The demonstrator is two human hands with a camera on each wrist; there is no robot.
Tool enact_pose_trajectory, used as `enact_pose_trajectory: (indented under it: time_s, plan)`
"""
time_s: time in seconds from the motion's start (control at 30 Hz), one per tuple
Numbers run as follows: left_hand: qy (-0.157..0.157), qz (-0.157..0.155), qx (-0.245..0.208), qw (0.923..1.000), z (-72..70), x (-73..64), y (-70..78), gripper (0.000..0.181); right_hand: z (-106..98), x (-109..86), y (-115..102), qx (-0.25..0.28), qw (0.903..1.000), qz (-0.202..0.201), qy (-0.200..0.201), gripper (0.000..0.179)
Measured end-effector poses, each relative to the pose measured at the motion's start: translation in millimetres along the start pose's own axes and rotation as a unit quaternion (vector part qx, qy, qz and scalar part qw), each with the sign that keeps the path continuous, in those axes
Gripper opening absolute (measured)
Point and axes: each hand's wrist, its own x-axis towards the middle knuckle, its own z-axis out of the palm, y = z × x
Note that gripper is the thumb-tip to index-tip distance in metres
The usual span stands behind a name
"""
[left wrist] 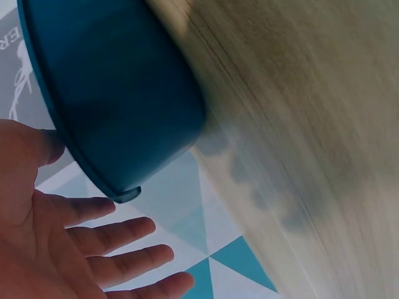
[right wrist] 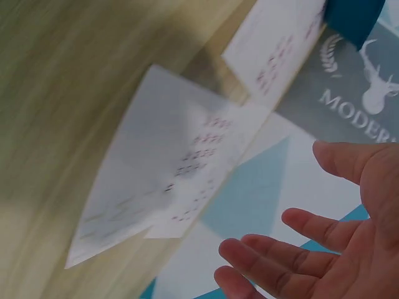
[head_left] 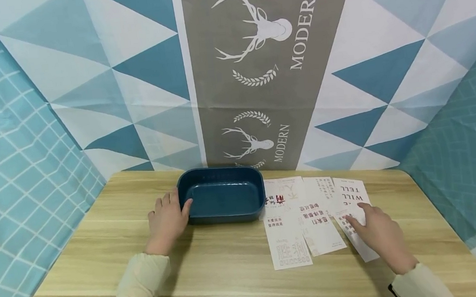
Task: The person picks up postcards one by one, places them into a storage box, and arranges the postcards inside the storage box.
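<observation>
The dark blue dish [head_left: 226, 198] before you was oblong with rounded corners, deep-walled, glossy and bare inside. It sat upright near the far edge of the wooden table [head_left: 216, 272], long side across your view, its left end at your left hand [head_left: 169, 223], whose fingers were spread. Just beside its right end, you had white paper cards [head_left: 323, 238] lying flat, slightly askew and overlapping, in roughly two rows. Most bore red or faint printed characters; the far right one showed "TELL" and "WILL" in dark capitals. Your right hand [head_left: 382, 235] was over the right-hand cards.
</observation>
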Motion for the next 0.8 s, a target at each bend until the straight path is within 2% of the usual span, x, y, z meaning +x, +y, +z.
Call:
enact_pose_trajectory:
  time_s: [0.1,0.33,0.53,0.8]
  plan:
    - [-0.01,-0.004,0.004,0.9999,0.4,2.4,1.0,0.063,1,3.3,8,0.005,0.9995,0.012,-0.03,0.066]
    - [-0.016,-0.002,0.017,0.9997,4.3,8.5,-0.5,0.054,2,10.4,23,0.011,0.9971,0.036,-0.067,0.068]
    - [-0.007,-0.003,0.019,0.9998,7.5,11.1,-1.9,0.049,3,17.8,35,0.035,0.9917,0.064,-0.106,0.063]
    - [0.012,0.001,0.022,0.9997,9.9,13.4,-2.8,0.046,7,24.0,44,0.025,0.9872,0.096,-0.125,0.062]
